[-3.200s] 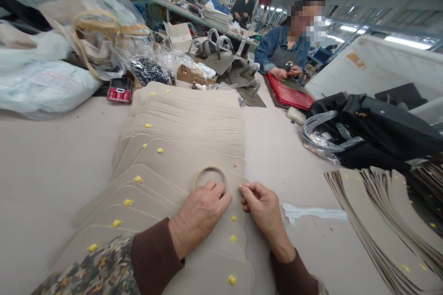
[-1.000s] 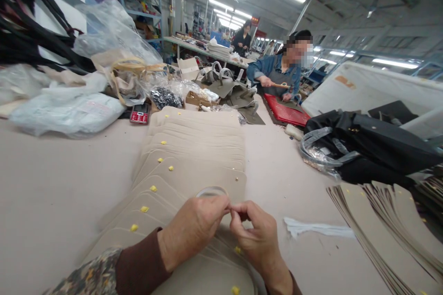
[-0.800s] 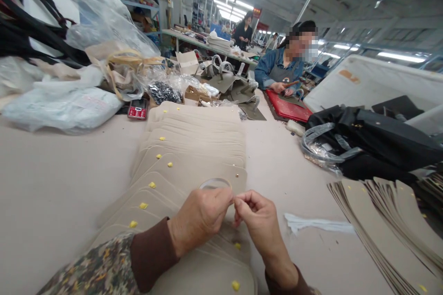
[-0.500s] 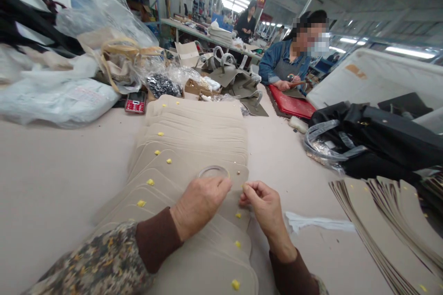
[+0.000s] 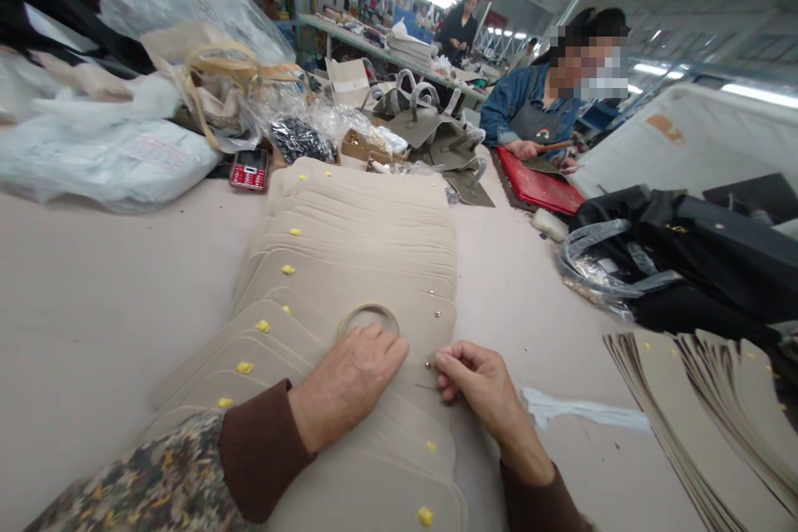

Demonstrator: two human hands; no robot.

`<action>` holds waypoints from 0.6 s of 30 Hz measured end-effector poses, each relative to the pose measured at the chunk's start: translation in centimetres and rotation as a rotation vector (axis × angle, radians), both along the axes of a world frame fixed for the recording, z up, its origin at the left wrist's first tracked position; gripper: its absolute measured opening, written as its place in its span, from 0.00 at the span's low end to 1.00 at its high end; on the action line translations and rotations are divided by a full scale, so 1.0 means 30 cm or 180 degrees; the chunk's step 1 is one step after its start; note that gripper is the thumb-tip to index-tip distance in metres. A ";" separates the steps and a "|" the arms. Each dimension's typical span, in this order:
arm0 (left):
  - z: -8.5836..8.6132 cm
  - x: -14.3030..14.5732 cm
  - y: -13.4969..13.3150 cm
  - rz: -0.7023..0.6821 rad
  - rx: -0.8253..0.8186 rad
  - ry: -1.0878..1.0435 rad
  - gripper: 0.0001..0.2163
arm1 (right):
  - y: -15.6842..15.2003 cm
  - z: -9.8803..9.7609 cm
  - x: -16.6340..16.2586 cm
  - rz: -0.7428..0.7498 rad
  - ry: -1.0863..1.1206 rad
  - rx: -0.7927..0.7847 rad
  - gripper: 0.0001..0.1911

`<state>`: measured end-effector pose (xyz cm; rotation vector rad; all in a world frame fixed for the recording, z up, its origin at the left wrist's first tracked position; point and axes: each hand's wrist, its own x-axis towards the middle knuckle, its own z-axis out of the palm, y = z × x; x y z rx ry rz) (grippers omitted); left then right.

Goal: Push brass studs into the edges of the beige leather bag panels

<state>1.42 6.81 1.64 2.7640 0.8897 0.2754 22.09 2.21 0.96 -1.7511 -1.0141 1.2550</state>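
Note:
A long fanned row of beige leather panels (image 5: 349, 266) lies on the table, each with small yellow tabs (image 5: 263, 325) near its edges. My left hand (image 5: 349, 382) rests knuckles-up on a panel, fingers curled at the near rim of a thin ring of tape (image 5: 369, 319). My right hand (image 5: 483, 386) is closed in a pinch, fingertips pressed to the panel at a tiny gold stud (image 5: 427, 365). Other gold studs (image 5: 437, 313) show on the panels just beyond.
A second fan of beige panels (image 5: 704, 407) lies at right, a white strip (image 5: 579, 411) beside it. Black bags (image 5: 692, 258), plastic sacks (image 5: 105, 158), a red calculator (image 5: 248, 169) and grey bags (image 5: 430, 129) crowd the far side. A person in denim works at a red mat (image 5: 539, 187).
My hands came apart from a joined pinch above the ring and dropped onto the panel. The right hand now presses a stud down. The camera tilted lower.

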 end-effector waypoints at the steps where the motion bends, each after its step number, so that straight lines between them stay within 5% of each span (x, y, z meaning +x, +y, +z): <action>1: -0.004 0.000 -0.001 -0.0020 0.0025 -0.0010 0.07 | -0.010 0.002 -0.004 0.0066 -0.0113 -0.0036 0.17; 7: -0.017 0.002 0.002 -0.0048 0.0144 -0.0089 0.07 | -0.032 -0.003 -0.040 0.0318 -0.0828 -0.0029 0.12; 13: -0.023 0.001 0.002 -0.0026 0.0112 -0.0116 0.07 | -0.022 -0.003 -0.065 0.0552 -0.1775 0.0556 0.11; 18: -0.033 0.000 -0.001 -0.0029 0.0099 -0.0128 0.07 | -0.042 -0.017 -0.052 0.0350 -0.1842 0.0722 0.13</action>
